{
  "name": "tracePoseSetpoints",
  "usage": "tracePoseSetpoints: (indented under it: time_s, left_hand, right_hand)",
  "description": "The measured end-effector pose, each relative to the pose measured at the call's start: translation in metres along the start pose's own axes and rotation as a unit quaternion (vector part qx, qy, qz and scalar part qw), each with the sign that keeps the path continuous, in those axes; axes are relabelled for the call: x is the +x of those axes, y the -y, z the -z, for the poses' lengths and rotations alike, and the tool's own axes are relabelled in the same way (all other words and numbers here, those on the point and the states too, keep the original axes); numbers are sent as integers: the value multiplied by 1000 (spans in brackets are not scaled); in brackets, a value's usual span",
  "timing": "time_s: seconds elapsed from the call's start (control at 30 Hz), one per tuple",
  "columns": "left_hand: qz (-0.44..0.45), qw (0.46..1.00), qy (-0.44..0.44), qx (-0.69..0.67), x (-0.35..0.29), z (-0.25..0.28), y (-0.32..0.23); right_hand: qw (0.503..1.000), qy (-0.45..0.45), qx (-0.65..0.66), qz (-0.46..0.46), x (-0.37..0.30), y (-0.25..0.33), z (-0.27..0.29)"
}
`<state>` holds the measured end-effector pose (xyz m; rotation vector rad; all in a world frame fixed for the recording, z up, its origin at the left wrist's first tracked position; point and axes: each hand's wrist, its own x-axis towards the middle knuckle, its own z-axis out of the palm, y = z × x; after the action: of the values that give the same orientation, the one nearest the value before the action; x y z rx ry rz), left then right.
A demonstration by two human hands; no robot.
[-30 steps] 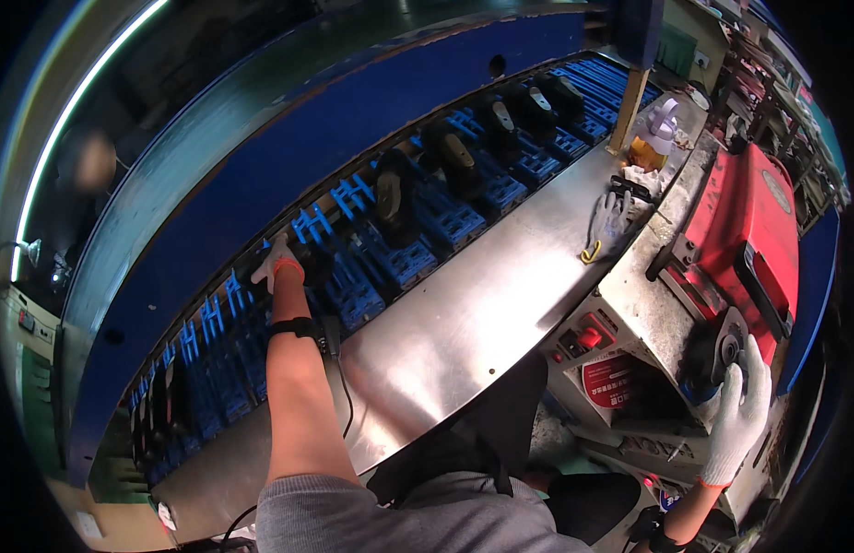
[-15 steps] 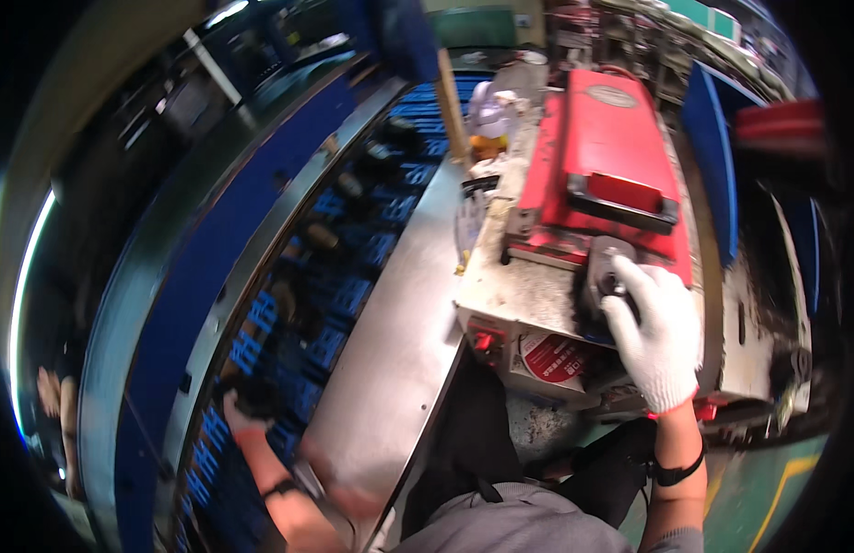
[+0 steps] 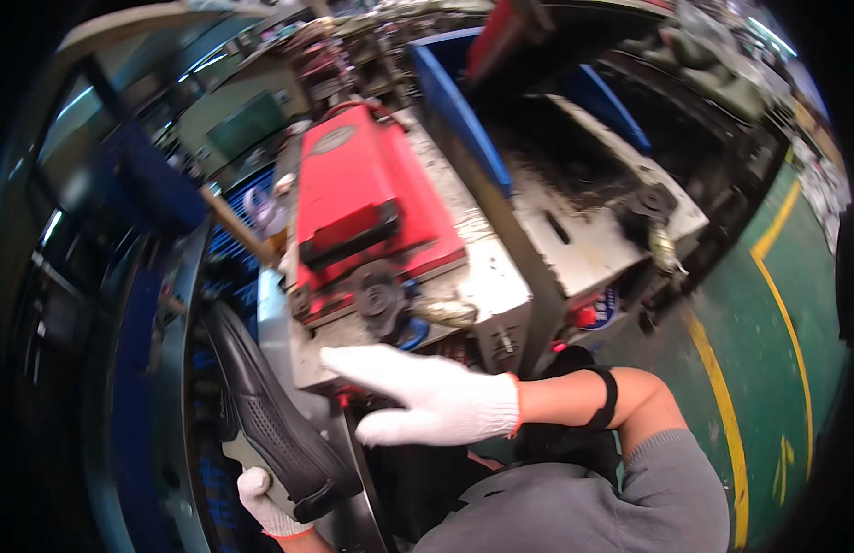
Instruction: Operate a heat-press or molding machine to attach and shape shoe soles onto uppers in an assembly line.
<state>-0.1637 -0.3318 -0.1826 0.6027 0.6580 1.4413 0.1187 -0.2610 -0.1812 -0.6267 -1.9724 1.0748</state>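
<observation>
My left hand (image 3: 268,500), in a white knit glove, grips a black leather shoe (image 3: 275,419) with small perforations along its side. The shoe stands tilted over the metal ledge, and a pale surface shows by the hand at its lower edge. My right hand (image 3: 436,398), also gloved in white, is off to the shoe's right with its fingers stretched out and nothing in them. Just beyond that hand is the round dark knob (image 3: 379,297) at the front of a red-lidded machine (image 3: 362,175).
Blue slats (image 3: 226,493) of a conveyor run along the left, partly behind the shoe. A second machine (image 3: 574,244) with a raised lid and blue side panels stands to the right. Yellow lines (image 3: 722,424) mark the green floor.
My right hand has left the machine's knob and come lower, toward the shoe. My left hand has come up from the conveyor holding the shoe. The view has swung right.
</observation>
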Motion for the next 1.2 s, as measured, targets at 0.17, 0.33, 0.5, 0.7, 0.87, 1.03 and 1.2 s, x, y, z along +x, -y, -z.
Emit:
tracePoseSetpoints:
  time_s: [0.17,0.33,0.5,0.7,0.87,1.03,1.2]
  left_hand:
    - [60,977,203,-32,60,-97,72]
    - [68,932,226,273,99,-176,87]
    - [-115,890,283,339,160,-275,80]
    - [-344,742,341,463,239,-410,77]
    - [-411,652,346,535,297,-514,97]
    - [-395,538,372,645,355,-543,113]
    - [-400,536,443,597,351,-554,115]
  right_hand:
    - [959,-65,268,-65,-39,20,39]
    - [935,-197,256,-148,-79,62,146]
    - [925,-248,32,-286,-102,57,261]
    - [878,-201,-255,-351,-72,14,367]
    - [786,-234,-411,-398,-48,-53,411]
    - [758,-152,-468,-427,-51,-103,424]
    - [723,-37,-477,-498,-47,-122,435]
